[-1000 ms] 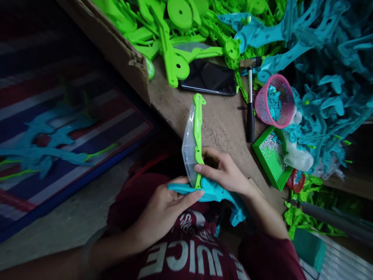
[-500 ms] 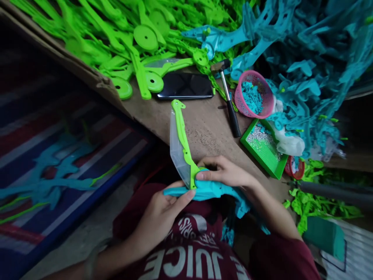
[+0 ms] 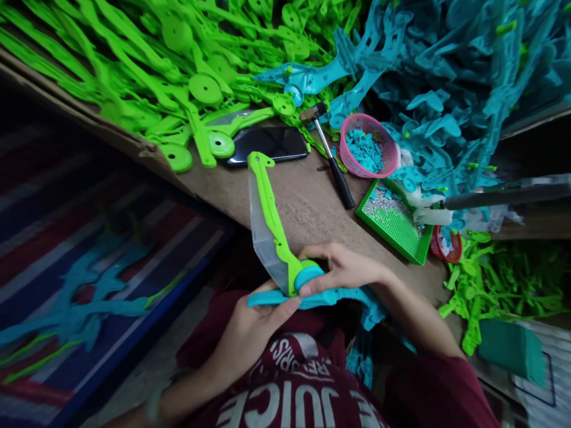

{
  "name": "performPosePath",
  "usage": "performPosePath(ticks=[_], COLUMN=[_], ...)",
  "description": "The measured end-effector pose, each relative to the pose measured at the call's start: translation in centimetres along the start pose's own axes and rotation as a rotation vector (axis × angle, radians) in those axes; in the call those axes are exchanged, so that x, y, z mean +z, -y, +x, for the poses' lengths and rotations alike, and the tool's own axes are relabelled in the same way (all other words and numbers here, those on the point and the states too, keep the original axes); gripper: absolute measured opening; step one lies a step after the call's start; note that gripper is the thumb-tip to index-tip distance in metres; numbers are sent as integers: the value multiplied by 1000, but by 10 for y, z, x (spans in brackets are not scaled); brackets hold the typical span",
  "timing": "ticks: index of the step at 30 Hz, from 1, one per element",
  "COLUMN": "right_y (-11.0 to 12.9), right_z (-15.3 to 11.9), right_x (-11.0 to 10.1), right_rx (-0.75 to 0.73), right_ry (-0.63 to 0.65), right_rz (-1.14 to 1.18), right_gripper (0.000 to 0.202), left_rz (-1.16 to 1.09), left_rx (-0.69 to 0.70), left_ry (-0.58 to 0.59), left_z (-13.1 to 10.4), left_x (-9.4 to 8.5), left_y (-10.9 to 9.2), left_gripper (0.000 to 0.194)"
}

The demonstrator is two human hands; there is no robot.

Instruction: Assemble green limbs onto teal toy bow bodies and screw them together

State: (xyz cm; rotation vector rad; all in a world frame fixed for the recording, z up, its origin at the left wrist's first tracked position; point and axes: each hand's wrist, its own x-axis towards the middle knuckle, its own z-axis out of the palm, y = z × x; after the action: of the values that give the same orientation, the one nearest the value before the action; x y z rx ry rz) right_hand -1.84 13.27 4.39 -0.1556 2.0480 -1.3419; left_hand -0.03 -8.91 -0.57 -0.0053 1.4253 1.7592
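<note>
Close to my body, both hands grip one blue plastic part lying crosswise. A long green plastic arm, with a translucent sheet-like panel along its left side, stands up from it. Where the two meet there is a round blue disc with a green rim. My left hand is closed on the blue part's left end, thumb on top near the foot of the green arm. My right hand is closed round the joint, its thumb pressing below the disc. The fingers underneath are hidden.
A phone and a hammer lie on the brown worktop. Right of them are a pink basket of blue bits and a green tray of small metal pieces. Green parts and blue parts are heaped behind.
My right thumb has shifted from the disc's upper left to its lower edge, uncovering the disc. The camera view has swung slightly right. Both hands keep hold of the blue part.
</note>
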Motion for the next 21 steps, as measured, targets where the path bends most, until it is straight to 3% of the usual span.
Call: performPosePath(ticks=[4, 6, 7, 9, 10, 12, 13, 14, 15, 16, 17, 18, 21], right_y=[-2, -3, -3, -5, -8, -18, -25, -34, -42, -50, -58, -64, -73], right_z=[11, 11, 6, -18, -38, -86, -112, -137, -160, -180, -197, -210, -229], right_x=[1, 6, 8, 10, 7, -6, -16, -27, -38, -49, -57, -62, -62], right_rx=[3, -36, -63, -117, -134, -161, -178, -183, -135, -68, -17, 34, 145], right_ry=[24, -91, -215, -584, -830, -1394, -1760, -2096, -2324, -2420, -2384, -2229, -1465], right_rz=[5, -116, -231, -534, -700, -977, -1064, -1099, -1076, -1003, -894, -765, -419], right_gripper=[42, 42, 42, 37, 34, 29, 25, 25, 28, 35, 43, 53, 84], left_rz=[30, -14, -53, -142, -193, -285, -318, -339, -345, -339, -326, -311, -257], left_rx=[-15, -36, -55, -119, -153, -200, -214, -225, -235, -241, -245, -247, -252], left_ry=[-2, -15, -21, -3, 5, 11, 1, -15, -31, -49, -70, -88, -112], left_z=[5, 11, 15, 20, 22, 25, 25, 26, 26, 27, 28, 29, 30], left_x=[-2, -3, -2, 0, 2, 5, 6, 7, 7, 8, 8, 9, 14], left_y=[0, 7, 10, 15, 17, 17, 17, 17, 17, 18, 19, 20, 23], left_gripper=[45, 45, 45, 44, 44, 45, 46, 46, 45, 45, 45, 45, 48])
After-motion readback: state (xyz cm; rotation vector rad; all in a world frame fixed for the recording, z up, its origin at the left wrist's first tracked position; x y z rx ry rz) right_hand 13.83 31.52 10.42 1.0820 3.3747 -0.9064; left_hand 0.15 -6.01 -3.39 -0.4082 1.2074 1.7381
